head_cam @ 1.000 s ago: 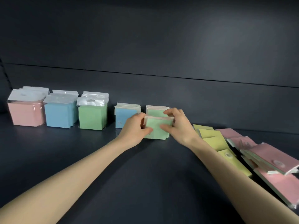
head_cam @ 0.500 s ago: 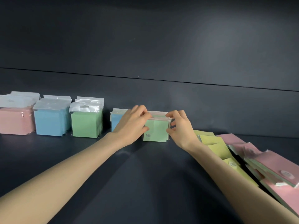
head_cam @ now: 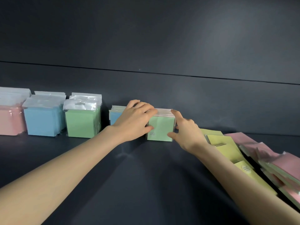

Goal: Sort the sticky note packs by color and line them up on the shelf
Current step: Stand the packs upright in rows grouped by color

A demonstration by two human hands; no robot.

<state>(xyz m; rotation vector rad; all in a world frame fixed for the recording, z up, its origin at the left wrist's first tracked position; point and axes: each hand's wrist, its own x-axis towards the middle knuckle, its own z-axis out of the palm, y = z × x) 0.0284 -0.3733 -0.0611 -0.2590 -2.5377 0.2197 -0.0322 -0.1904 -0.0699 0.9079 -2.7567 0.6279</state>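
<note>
Far left, cut off by the edge of view, the bagged pink packs (head_cam: 9, 120) stand upright on the shelf (head_cam: 146, 184) with clear hang-tabs on top. Just beside them are the bagged blue packs (head_cam: 42, 122), upright too. Next in line come the bagged green packs (head_cam: 82, 124), front face square to me.

After a gap, the small blue packs (head_cam: 114, 116) stand on edge, half hidden behind my left hand (head_cam: 134, 120). That hand is clamped on the small green packs (head_cam: 160, 129), fingers curled over the stack's top left corner and thumb pressed on the front face. The stack stands upright on the shelf, right beside the small blue ones, with a bit of print at its lower left.

My right hand (head_cam: 186, 132) has the other side. The index finger lies on the top right corner and the thumb sits low on the front face. The other fingers tuck round the right edge, where I can't see their tips. So both hands grip the same stack, one at each side.

Beside and under my right forearm, the yellow packs (head_cam: 225, 143) lie flat, overlapping in a loose run toward me. Furthest right, the loose pink packs (head_cam: 276, 159) lie flat in a blurred heap, with pale green edges showing beneath them.
</note>
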